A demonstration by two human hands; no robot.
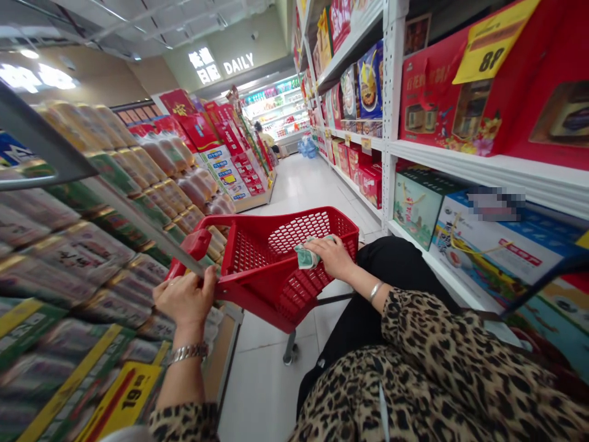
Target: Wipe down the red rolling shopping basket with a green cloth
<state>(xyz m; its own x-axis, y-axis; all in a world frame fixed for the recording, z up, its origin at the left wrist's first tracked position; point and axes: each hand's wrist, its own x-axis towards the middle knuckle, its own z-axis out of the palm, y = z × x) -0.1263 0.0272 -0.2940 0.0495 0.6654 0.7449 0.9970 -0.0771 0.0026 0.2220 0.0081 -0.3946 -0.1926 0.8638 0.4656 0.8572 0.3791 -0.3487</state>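
Note:
A red plastic shopping basket (257, 261) on a wheeled stand stands tilted in front of me in a shop aisle. My left hand (186, 298), a watch on its wrist, is closed round the basket's near rim. My right hand (334, 256), a bracelet on its wrist, presses a crumpled greenish cloth (306, 255) against the inside of the basket's right wall, fingers closed on it. My sleeves are leopard-print.
Shelves of packaged goods (92, 245) run close along my left, with a yellow price tag (124, 399) low down. White shelves (483, 162) with red and blue gift boxes line the right. The tiled aisle floor (308, 184) stretches ahead to further displays.

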